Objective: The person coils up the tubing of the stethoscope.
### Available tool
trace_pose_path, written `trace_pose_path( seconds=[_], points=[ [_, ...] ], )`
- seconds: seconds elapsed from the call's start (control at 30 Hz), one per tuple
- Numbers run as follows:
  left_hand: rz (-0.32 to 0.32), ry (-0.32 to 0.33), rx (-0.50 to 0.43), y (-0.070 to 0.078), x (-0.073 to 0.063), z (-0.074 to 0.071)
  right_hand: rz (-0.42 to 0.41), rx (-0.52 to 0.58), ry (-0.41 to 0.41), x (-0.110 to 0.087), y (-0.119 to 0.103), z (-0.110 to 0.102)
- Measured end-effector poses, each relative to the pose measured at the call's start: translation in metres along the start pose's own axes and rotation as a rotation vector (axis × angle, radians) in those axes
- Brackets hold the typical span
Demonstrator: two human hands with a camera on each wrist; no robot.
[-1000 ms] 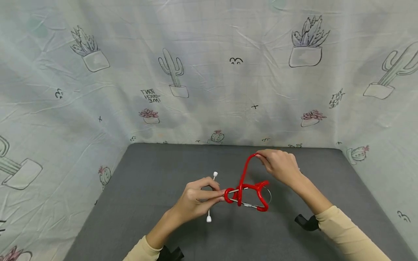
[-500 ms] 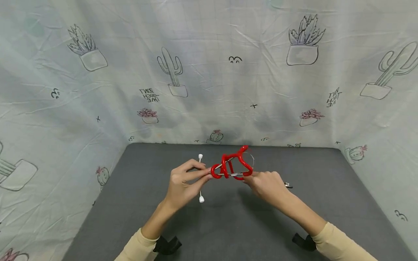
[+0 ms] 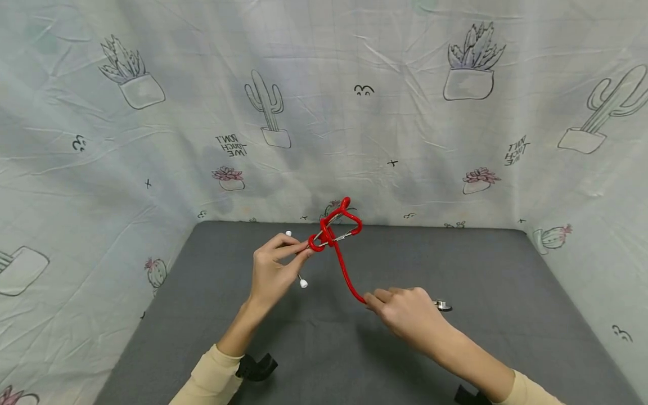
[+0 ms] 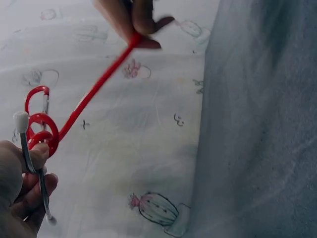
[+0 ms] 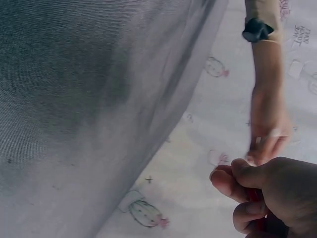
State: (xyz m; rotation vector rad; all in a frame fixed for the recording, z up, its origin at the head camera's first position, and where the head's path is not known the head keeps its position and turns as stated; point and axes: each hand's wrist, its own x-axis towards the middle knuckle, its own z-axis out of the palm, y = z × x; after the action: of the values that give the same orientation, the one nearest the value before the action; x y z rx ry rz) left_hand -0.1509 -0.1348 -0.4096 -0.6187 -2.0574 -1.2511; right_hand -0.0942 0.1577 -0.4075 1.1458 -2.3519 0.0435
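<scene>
A stethoscope with red tubing (image 3: 343, 269) and metal ear tubes is held up between the two hands, above the grey surface. My left hand (image 3: 275, 267) pinches it by the ear-tube end, where the red tubing is looped around the metal. White ear tips (image 3: 304, 283) stick out on either side of that hand; one white ear tip (image 4: 21, 121) shows large in the left wrist view. My right hand (image 3: 405, 312) grips the tubing's free length, drawn down and right from the loops. The metal chest piece (image 3: 442, 305) pokes out past the right hand.
A grey cloth-covered table (image 3: 324, 349) lies beneath both hands. White curtains (image 3: 324, 112) printed with cacti and potted plants rise behind and at both sides. Dark straps (image 3: 257, 368) sit at both wrists, by the cream sleeves.
The right hand has brought the tubing from above the loops, behind them, then down to the lower right. The left hand has moved up and left, raising and tilting the looped end.
</scene>
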Motion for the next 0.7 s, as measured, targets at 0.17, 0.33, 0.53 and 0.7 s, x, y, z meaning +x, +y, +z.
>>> trace_pose_path(
  seconds=[0.17,0.33,0.53,0.7],
  points=[
    [-0.065,-0.053,0.065,-0.009,-0.003,-0.002,-0.034,0.018,0.059,0.0,-0.004,-0.012],
    [-0.164,-0.173,0.096,-0.01,-0.009,-0.002,-0.079,0.037,0.1,0.003,-0.009,-0.023],
    [-0.255,-0.296,0.112,-0.009,-0.014,-0.003,-0.127,0.005,0.13,0.006,-0.009,-0.034],
    [-0.274,-0.366,0.105,-0.009,-0.018,-0.002,-0.173,0.012,0.152,0.007,-0.005,-0.041]
  ],
)
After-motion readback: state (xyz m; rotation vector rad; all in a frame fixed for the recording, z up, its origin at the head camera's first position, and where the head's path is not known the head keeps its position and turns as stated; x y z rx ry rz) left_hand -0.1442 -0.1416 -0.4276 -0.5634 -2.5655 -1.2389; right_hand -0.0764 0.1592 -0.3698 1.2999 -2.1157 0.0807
